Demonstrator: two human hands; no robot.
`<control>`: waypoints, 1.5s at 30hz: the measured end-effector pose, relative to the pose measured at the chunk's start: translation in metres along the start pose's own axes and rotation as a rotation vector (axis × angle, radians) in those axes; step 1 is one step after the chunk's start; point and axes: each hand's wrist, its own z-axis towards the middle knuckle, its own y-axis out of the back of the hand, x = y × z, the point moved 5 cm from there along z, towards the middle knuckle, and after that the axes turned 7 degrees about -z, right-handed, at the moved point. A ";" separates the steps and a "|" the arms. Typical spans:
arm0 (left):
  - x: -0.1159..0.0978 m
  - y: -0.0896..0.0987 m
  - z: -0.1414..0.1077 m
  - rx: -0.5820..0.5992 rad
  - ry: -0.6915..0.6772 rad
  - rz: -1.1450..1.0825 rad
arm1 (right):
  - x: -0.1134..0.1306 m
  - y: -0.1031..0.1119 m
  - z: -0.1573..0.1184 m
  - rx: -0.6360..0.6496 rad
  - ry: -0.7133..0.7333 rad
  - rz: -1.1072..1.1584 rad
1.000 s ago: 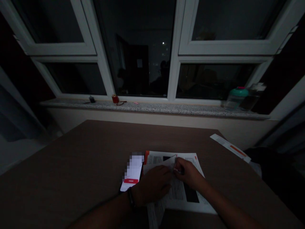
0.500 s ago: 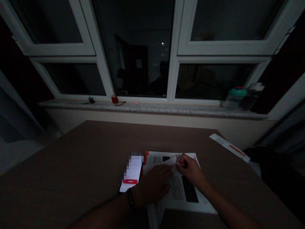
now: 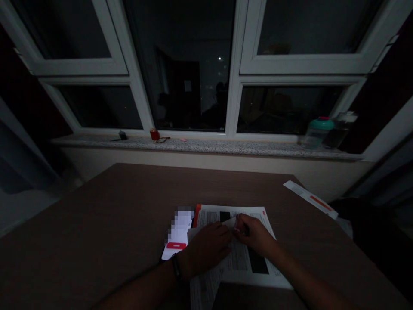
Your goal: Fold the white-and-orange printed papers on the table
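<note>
You're pinching a folded-over flap of the printed sheet (image 3: 240,262) with your right hand (image 3: 254,234), fingers clamped tight, while your left hand (image 3: 206,245) is pressing flat just beside it. The sheet's lower edge is shifting left toward the phone (image 3: 179,228), all on the brown table (image 3: 97,215) below the granite windowsill (image 3: 206,146).

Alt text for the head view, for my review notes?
A left hand presses on printed paper sheets while a right hand pinches a raised paper edge, on a brown table. A lit phone lies beside the sheets, below a dark window.
</note>
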 end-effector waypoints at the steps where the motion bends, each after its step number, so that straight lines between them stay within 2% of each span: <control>1: 0.000 0.000 0.000 -0.002 0.000 -0.002 | -0.001 0.001 0.001 -0.018 -0.011 -0.006; 8: -0.003 0.005 0.001 0.003 0.017 -0.016 | -0.008 0.006 0.005 -0.129 -0.108 -0.001; 15: 0.000 0.002 -0.003 -0.050 0.024 -0.087 | -0.016 0.009 0.003 -0.148 -0.202 0.136; 22: -0.002 0.004 -0.003 -0.033 0.015 -0.127 | -0.006 0.005 0.000 -0.067 -0.040 0.101; 28: -0.004 0.006 -0.002 -0.009 -0.002 -0.080 | -0.005 -0.001 -0.003 0.017 -0.015 0.066; 37: -0.004 0.006 -0.002 0.013 -0.010 -0.066 | -0.009 0.005 0.005 -0.107 -0.094 -0.043; 45: 0.000 0.001 -0.005 -0.035 -0.007 -0.076 | -0.016 0.010 0.004 -0.210 -0.181 -0.033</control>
